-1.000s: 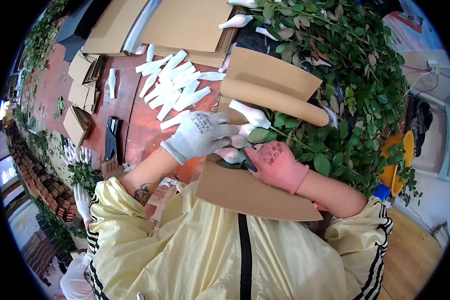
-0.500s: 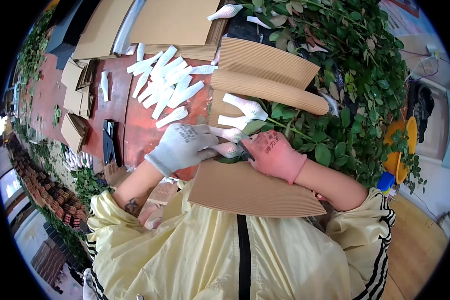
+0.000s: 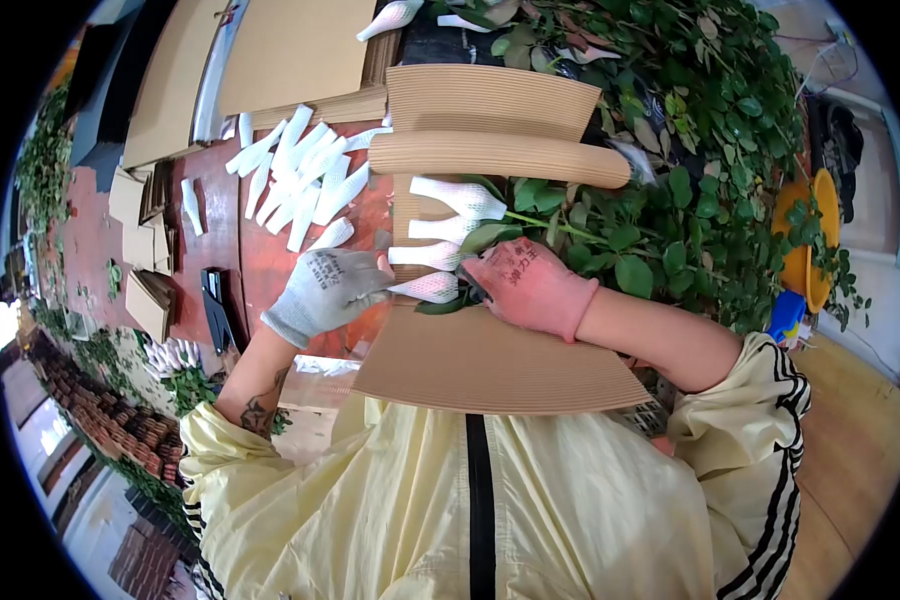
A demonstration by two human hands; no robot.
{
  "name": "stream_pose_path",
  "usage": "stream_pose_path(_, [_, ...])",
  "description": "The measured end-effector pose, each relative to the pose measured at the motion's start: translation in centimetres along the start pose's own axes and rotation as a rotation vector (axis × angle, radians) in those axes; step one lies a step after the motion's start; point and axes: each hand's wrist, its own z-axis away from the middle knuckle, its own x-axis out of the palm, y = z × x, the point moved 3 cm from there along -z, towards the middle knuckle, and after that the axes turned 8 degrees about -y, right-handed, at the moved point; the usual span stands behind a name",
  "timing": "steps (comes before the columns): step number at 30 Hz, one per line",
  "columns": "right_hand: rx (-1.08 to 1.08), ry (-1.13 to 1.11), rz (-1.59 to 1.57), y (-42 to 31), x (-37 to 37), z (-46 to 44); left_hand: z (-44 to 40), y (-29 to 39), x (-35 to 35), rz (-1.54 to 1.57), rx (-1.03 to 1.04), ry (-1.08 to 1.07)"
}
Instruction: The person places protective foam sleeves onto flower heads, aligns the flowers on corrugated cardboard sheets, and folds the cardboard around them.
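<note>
My right hand (image 3: 532, 288), in a pink glove, is closed around a rose stem just behind the lowest netted rose bud (image 3: 428, 288); the stem is mostly hidden by the glove. My left hand (image 3: 328, 290), in a grey glove, has its thumb and a fingertip apart at the narrow ends of the nets. Another netted bud (image 3: 425, 256) lies directly above, with two more netted buds (image 3: 470, 197) in the same row. Beneath them is corrugated cardboard (image 3: 500, 365), its near flap against my jacket and its far part (image 3: 495, 158) rolled over.
White foam net sleeves (image 3: 305, 180) lie piled on the red table (image 3: 80, 225). A black stapler (image 3: 220, 310) and folded cardboard pieces (image 3: 150, 305) are at left. Cardboard sheets (image 3: 295, 55) are stacked at the back. Leafy stems (image 3: 710, 150) fill the right, before a yellow basin (image 3: 820, 240).
My left hand has drawn back left from over the lower buds to their net ends, exposing more of them. My right hand keeps its hold near the bud bases. The whole view has shifted slightly.
</note>
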Motion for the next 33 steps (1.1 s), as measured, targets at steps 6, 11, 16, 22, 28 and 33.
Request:
stream_pose_path(6, [0.029,-0.158,0.013,0.2,0.4,0.2,2.7,-1.3,-2.2,-0.054,-0.222,0.016])
stream_pose_path(11, [0.087,-0.247,0.097,-0.8,-0.6,-0.1,0.2,3.0,-6.2,0.362,-0.055,-0.05])
stream_pose_path(16, [0.025,-0.024,0.101,-1.3,-2.5,0.8,-3.1,3.9,-2.6,0.522,-0.001,-0.252])
stream_pose_path(22, [0.15,-0.096,0.22,-0.8,-2.0,0.4,-2.9,3.8,-2.3,0.48,0.038,-0.216])
stream_pose_path(28, [0.143,-0.09,0.115,0.1,-1.0,0.1,-2.6,3.7,-1.5,0.476,0.03,-0.187])
stream_pose_path(33, [0.05,-0.03,0.155,0.7,-0.2,0.1,-2.4,3.4,-1.8,0.323,-0.018,-0.055])
